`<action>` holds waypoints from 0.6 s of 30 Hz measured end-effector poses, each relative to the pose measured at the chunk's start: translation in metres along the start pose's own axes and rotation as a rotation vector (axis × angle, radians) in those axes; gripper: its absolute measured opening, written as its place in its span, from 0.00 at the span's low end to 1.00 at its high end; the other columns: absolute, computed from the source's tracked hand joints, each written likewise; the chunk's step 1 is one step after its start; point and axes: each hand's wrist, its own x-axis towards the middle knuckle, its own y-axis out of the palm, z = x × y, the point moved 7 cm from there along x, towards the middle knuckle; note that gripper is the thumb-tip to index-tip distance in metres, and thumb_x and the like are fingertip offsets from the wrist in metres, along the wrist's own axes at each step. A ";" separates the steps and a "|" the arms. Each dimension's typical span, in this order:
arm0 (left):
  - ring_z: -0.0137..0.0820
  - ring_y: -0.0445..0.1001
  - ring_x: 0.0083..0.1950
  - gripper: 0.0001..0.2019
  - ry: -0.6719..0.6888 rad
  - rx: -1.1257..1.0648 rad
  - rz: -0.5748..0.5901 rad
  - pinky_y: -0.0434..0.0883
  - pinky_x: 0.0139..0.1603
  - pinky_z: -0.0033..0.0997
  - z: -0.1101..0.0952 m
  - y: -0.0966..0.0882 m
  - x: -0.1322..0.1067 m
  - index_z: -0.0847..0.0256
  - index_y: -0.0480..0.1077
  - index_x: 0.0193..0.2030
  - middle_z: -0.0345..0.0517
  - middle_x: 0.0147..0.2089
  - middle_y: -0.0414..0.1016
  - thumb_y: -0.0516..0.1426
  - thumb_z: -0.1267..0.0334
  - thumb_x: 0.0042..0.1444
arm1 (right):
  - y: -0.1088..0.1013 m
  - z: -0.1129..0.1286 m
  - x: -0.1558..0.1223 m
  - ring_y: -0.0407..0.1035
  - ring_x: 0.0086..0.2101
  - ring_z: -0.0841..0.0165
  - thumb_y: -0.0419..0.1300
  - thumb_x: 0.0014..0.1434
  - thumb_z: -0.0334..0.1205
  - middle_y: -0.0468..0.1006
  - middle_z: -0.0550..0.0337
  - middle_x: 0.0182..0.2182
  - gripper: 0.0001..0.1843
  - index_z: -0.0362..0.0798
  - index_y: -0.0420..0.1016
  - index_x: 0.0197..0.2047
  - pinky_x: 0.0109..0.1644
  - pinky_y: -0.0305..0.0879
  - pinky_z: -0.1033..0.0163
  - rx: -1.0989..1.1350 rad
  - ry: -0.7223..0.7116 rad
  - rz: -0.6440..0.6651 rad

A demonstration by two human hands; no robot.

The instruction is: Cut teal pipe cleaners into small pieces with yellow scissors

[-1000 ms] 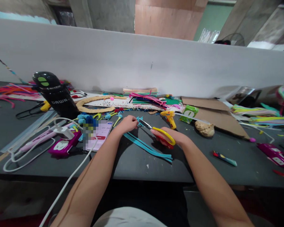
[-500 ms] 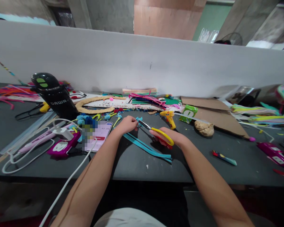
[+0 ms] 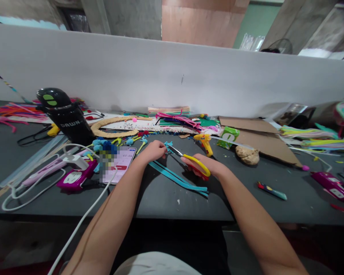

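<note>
My right hand is closed on a pair of scissors with yellow and red handles. The metal blades point up and left, their tips at a small blue fuzzy piece. Beside that piece is my left hand, its fingers pinched together; the blue piece seems to come out of the pinch, though the grip itself is partly hidden. Several blue pipe cleaners lie on the table below, running from under my left hand toward the lower right.
A phone lies left of my left arm, near a black bottle. Behind my right hand lies a yellow glue gun, with a green packet and cardboard beyond. A utility knife lies to the right.
</note>
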 end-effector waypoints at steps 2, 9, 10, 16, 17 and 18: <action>0.33 0.74 0.31 0.14 -0.004 -0.004 0.002 0.63 0.31 0.28 0.000 0.000 -0.001 0.62 0.77 0.29 0.46 0.28 0.80 0.53 0.58 0.54 | 0.000 0.000 0.000 0.61 0.11 0.72 0.50 0.53 0.77 0.66 0.64 0.12 0.37 0.47 0.66 0.26 0.12 0.57 0.67 -0.006 -0.004 -0.003; 0.34 0.75 0.32 0.13 -0.008 -0.006 0.014 0.64 0.31 0.28 0.002 0.001 0.000 0.62 0.77 0.30 0.45 0.28 0.80 0.54 0.57 0.53 | 0.001 0.001 0.000 0.61 0.11 0.71 0.49 0.53 0.77 0.66 0.64 0.12 0.37 0.47 0.65 0.25 0.12 0.58 0.67 -0.021 0.005 0.001; 0.34 0.75 0.32 0.13 -0.009 -0.006 0.018 0.64 0.31 0.28 0.002 0.001 0.000 0.62 0.77 0.30 0.45 0.28 0.80 0.54 0.57 0.52 | 0.001 0.001 0.000 0.61 0.11 0.71 0.48 0.54 0.77 0.65 0.64 0.12 0.37 0.47 0.65 0.25 0.12 0.57 0.67 -0.023 0.007 0.005; 0.33 0.74 0.31 0.11 -0.028 0.012 0.065 0.64 0.29 0.28 -0.001 0.003 -0.004 0.60 0.77 0.29 0.44 0.27 0.80 0.54 0.60 0.50 | 0.003 0.004 -0.003 0.59 0.11 0.72 0.47 0.56 0.76 0.65 0.64 0.12 0.36 0.47 0.64 0.25 0.13 0.56 0.66 -0.043 0.012 0.031; 0.33 0.74 0.30 0.11 -0.029 0.018 0.076 0.64 0.29 0.28 -0.002 0.004 -0.005 0.60 0.77 0.28 0.44 0.27 0.80 0.54 0.60 0.50 | 0.003 0.004 -0.003 0.59 0.11 0.72 0.47 0.56 0.75 0.65 0.64 0.12 0.36 0.47 0.64 0.25 0.13 0.55 0.66 -0.046 0.014 0.033; 0.33 0.74 0.30 0.11 -0.033 0.022 0.086 0.64 0.30 0.28 -0.003 0.004 -0.006 0.60 0.76 0.28 0.44 0.27 0.80 0.54 0.60 0.49 | 0.003 0.004 -0.002 0.59 0.11 0.72 0.47 0.56 0.75 0.65 0.65 0.12 0.36 0.47 0.64 0.25 0.13 0.55 0.66 -0.050 0.016 0.035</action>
